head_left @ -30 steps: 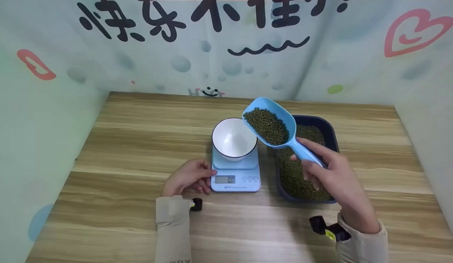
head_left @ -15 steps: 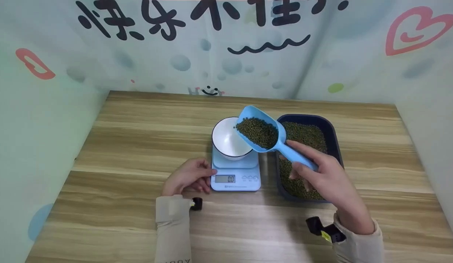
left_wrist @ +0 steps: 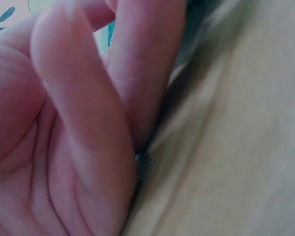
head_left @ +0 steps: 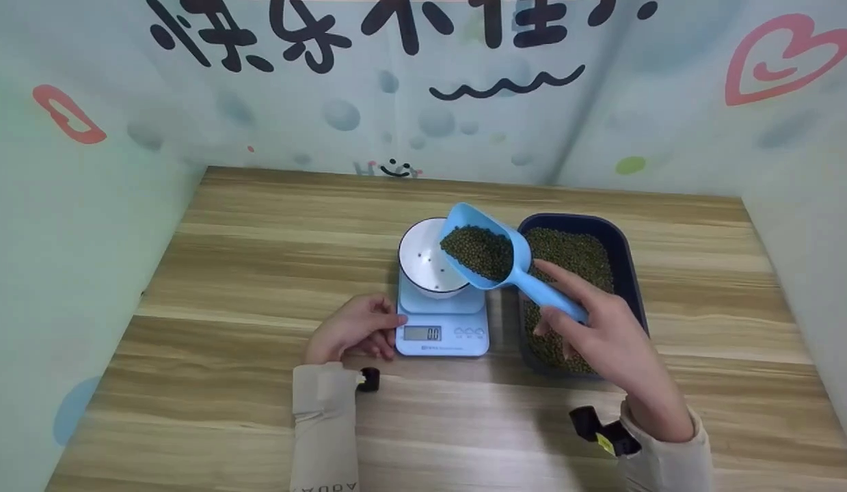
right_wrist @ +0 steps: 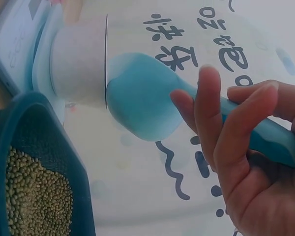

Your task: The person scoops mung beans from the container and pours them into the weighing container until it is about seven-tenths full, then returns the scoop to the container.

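Observation:
In the head view my right hand [head_left: 594,324] grips the handle of a blue scoop [head_left: 524,266] loaded with mung beans [head_left: 479,249]. Its front lip overhangs the right side of a white bowl [head_left: 423,258] with a dark rim, and a few beans lie inside the bowl. The bowl stands on a light-blue kitchen scale [head_left: 442,347] reading 0.0. At the scale's left edge rests the thumb of my left hand [head_left: 355,329], the other fingers loosely bent on the table. From the right wrist, the scoop's underside [right_wrist: 142,98] shows against the bowl's rim.
A dark blue tub [head_left: 632,287] of mung beans stands just right of the scale, under my right hand. The wooden table [head_left: 259,273] meets a printed backdrop [head_left: 341,143] at its back and sides.
My right hand has brought the scoop left and slightly nearer, its lip now over the bowl. A few beans have dropped into the bowl. The left hand keeps its place.

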Demonstrator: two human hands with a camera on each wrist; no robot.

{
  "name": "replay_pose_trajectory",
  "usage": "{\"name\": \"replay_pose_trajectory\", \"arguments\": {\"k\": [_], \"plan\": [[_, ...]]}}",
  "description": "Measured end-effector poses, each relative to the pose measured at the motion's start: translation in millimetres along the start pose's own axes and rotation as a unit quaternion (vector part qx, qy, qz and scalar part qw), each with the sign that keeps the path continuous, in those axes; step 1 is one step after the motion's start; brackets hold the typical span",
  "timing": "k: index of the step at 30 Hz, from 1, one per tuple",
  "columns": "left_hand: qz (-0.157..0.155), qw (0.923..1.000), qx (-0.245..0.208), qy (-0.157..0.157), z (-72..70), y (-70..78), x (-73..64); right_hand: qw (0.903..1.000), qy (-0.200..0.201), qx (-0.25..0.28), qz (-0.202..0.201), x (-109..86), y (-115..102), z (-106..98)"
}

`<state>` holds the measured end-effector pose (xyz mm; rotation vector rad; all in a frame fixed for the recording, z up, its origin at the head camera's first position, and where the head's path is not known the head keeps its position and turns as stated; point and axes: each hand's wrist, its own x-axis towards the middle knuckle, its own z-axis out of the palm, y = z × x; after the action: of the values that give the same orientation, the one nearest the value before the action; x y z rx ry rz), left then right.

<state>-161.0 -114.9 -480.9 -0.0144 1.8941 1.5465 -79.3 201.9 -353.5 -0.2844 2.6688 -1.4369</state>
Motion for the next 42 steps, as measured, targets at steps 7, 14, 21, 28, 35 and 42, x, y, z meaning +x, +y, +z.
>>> {"name": "replay_pose_trajectory", "arguments": {"k": [7, 14, 21, 28, 35, 42], "plan": [[-0.002, 0.9999, 0.012, 0.002, -0.3, 2.2, -0.9, 0.9996, 0.009, -0.019, -0.017, -0.7, -0.7, 0.1], [0.0, 1.0, 0.008, -0.002, -0.2, 3.1, -1.9, 0.9983, 0.014, -0.045, -0.036, -0.9, -1.4, 2.2], [-0.002, 1.0, 0.001, 0.0, -0.8, 0.7, -0.6, 0.9967, 0.022, -0.062, -0.047, -1.8, -2.5, 3.5], [0.005, 1.0, -0.005, -0.003, -0.3, -0.8, 1.0, 0.9927, 0.039, -0.082, -0.079, -1.2, -1.6, 5.7], [0.001, 1.0, -0.002, -0.003, -0.5, -0.3, 0.5, 0.9909, 0.044, -0.091, -0.088, -1.0, -2.6, 5.9], [0.006, 1.0, 0.005, -0.004, -0.4, -1.0, 1.9, 0.9912, 0.049, -0.087, -0.086, -1.6, -2.0, 5.1]]}}
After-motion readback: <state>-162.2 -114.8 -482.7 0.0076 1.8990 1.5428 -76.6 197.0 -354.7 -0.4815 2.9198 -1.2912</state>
